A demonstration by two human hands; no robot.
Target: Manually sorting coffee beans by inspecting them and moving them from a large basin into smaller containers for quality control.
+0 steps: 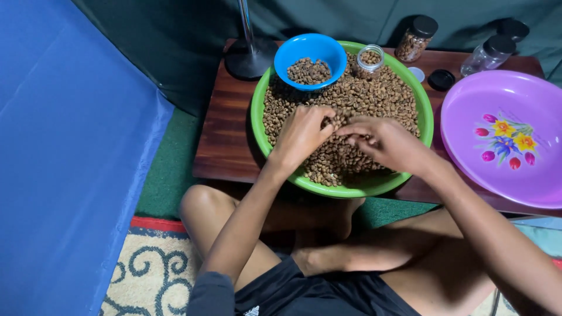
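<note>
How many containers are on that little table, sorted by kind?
Bowls: 2, a green bowl and a blue bowl
Plates: 1, a purple plate
Jars: 3, an open jar, a capped jar of beans and a clear capped jar
Loose lids: 2, a black lid and a pale lid
Total: 8

So the big basin I've got my hands in is bright green, full of brown beans with some paler tan ones mixed in. The small bowl sitting in it is a vivid blue. The table is dark reddish-brown wood with streaky grain. Off to my right there's a purple plate with yellow, pink and red flowers painted on it. The jars are clear with black lids. The rug is cream with dark blue swirls and a red border. Big blue sheet on my left, and my shorts are black.
</note>
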